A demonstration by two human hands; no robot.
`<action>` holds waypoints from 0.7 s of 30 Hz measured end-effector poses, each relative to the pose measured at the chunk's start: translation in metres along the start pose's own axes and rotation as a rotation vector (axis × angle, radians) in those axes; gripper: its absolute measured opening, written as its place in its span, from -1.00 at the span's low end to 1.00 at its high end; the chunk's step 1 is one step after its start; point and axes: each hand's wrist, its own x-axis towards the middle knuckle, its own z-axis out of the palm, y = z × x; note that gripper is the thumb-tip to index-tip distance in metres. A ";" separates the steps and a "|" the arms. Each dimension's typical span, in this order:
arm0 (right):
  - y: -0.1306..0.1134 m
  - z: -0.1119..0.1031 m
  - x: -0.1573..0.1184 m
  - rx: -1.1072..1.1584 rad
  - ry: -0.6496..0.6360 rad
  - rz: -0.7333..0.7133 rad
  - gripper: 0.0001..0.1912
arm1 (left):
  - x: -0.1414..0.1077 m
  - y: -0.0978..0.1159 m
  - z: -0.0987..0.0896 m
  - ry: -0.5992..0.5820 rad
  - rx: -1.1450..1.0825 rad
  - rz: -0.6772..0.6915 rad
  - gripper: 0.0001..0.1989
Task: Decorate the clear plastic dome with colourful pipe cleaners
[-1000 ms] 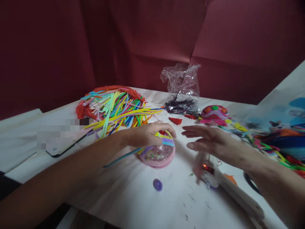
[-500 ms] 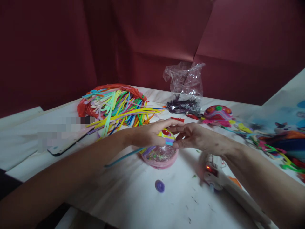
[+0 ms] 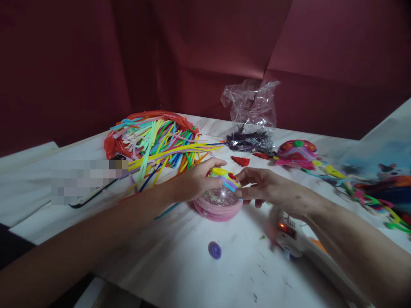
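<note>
In the head view, we are handling the pink-rimmed dome (image 3: pixel 220 200) at the white table (image 3: pixel 173 269). Our left hand (image 3: pixel 199 179) is curving around its left side, holding it and hiding that edge. Our right hand (image 3: pixel 265 186) is touching its right edge with thumb and bent fingers; how firmly it is gripping, we cannot tell. A blue strip (image 3: pixel 168 210) is showing left of the dome, partly covered by our left forearm. A purple disc (image 3: pixel 215 250) is lying in front of the dome. Right of the dome, a white device (image 3: pixel 290 237) is glowing red, blurred and partly hidden by our right forearm. Behind the dome, dark material is sitting indistinctly inside a clear bag (image 3: pixel 257 105).
</note>
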 end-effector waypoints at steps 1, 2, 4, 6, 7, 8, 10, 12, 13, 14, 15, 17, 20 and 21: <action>-0.001 0.002 0.000 -0.003 0.014 0.019 -0.51 | -0.002 -0.002 0.001 0.026 -0.029 -0.019 -0.45; -0.002 0.003 -0.001 -0.006 0.027 0.032 -0.51 | -0.003 -0.005 0.002 0.051 -0.044 -0.027 -0.45; -0.004 0.006 -0.001 -0.006 0.045 0.047 -0.51 | -0.006 -0.009 0.003 0.117 -0.065 -0.028 -0.48; -0.004 0.008 -0.002 -0.001 0.054 0.057 -0.51 | -0.008 -0.014 0.005 0.198 -0.087 -0.024 -0.53; -0.005 0.009 -0.003 0.001 0.060 0.062 -0.51 | -0.008 -0.016 0.006 0.239 -0.094 -0.020 -0.56; -0.005 0.009 -0.003 0.001 0.065 0.067 -0.51 | -0.009 -0.018 0.008 0.277 -0.099 -0.013 -0.59; -0.004 0.010 -0.004 -0.003 0.076 0.075 -0.51 | -0.010 -0.021 0.011 0.347 -0.092 0.013 -0.65; -0.003 0.010 -0.004 -0.015 0.082 0.078 -0.50 | -0.011 -0.021 0.013 0.400 -0.059 0.046 -0.73; -0.002 0.009 -0.004 -0.023 0.085 0.080 -0.49 | -0.011 -0.020 0.013 0.417 -0.028 0.062 -0.78; -0.002 0.009 -0.004 -0.031 0.087 0.083 -0.48 | -0.012 -0.018 0.013 0.430 0.008 0.076 -0.83; -0.002 0.009 -0.005 -0.040 0.089 0.086 -0.47 | -0.013 -0.015 0.012 0.441 0.040 0.088 -0.87; -0.002 0.009 -0.005 -0.058 0.092 0.088 -0.45 | -0.014 -0.007 0.008 0.459 0.139 0.111 -0.94; -0.002 0.009 -0.006 -0.093 0.090 0.084 -0.47 | -0.016 0.007 0.002 0.449 0.410 0.166 -0.97; -0.002 0.009 -0.006 -0.111 0.094 0.081 -0.48 | -0.016 0.012 0.000 0.418 0.485 0.189 -0.94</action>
